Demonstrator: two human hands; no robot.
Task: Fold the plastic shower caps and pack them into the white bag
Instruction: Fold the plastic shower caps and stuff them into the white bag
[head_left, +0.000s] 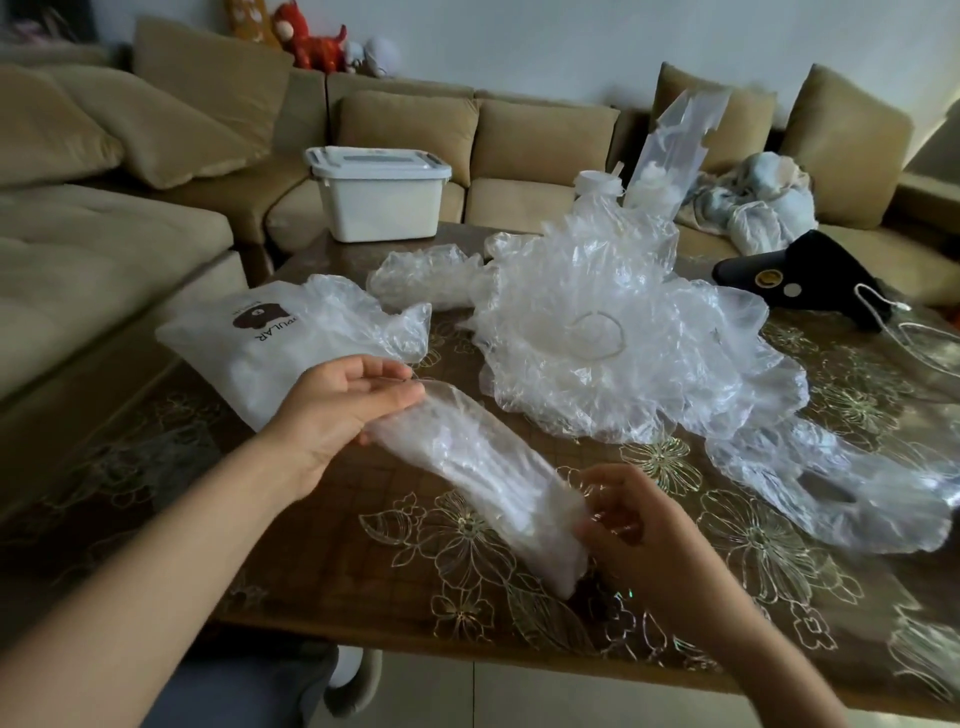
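- Left hand (343, 400) and right hand (631, 519) are each pinching one end of the folded shower cap (483, 467).
- Film is appearing light, limp, slippery; gripping the ends is advisable.
- White bag (249, 353) is lying at near left.

Folded shower cap (483, 467) — clear, crinkled plastic gathered into a long narrow strip, stretched slantwise, far end pinched in the left fingers (374, 370), near end in the right fingers (605, 525). White bag (218, 340) lying flat just beyond the left fingers, brown bear logo up. Loose shower caps (613, 332) heaped well beyond the right fingers — unfolded, puffed, overlapping.
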